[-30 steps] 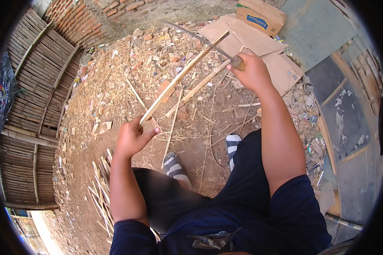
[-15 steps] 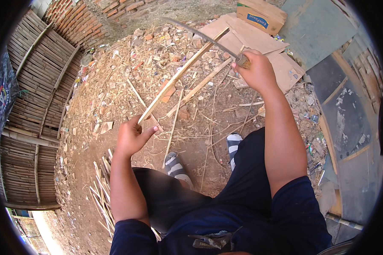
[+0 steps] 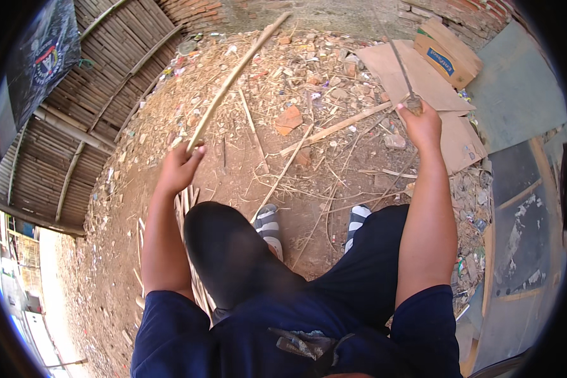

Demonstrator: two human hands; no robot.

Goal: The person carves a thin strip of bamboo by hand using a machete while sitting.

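Observation:
My left hand [image 3: 177,169] is closed round the lower end of a long, pale bamboo strip [image 3: 236,74], which slants up and away to the right. In my right hand [image 3: 422,125] is the handle of a machete [image 3: 402,68]. Its thin, dark blade points away from me, seen almost edge-on, and its tip is blurred. The strip and the blade are well apart. Between my feet and the cardboard, a flat wooden strip [image 3: 337,129] lies on the ground, with thinner sticks [image 3: 254,129] near it.
Several split strips [image 3: 198,286] lie beside my left leg. Flattened cardboard [image 3: 384,63] and a cardboard box [image 3: 447,53] are at the far right. Dark panels [image 3: 520,220] line the right side, a bamboo wall [image 3: 110,104] the left. Broken brick [image 3: 288,120] and shavings litter the ground.
My hands have moved apart. The bamboo strip has swung left, away from the machete, whose blade now points ahead instead of across the strip. My view has also turned left.

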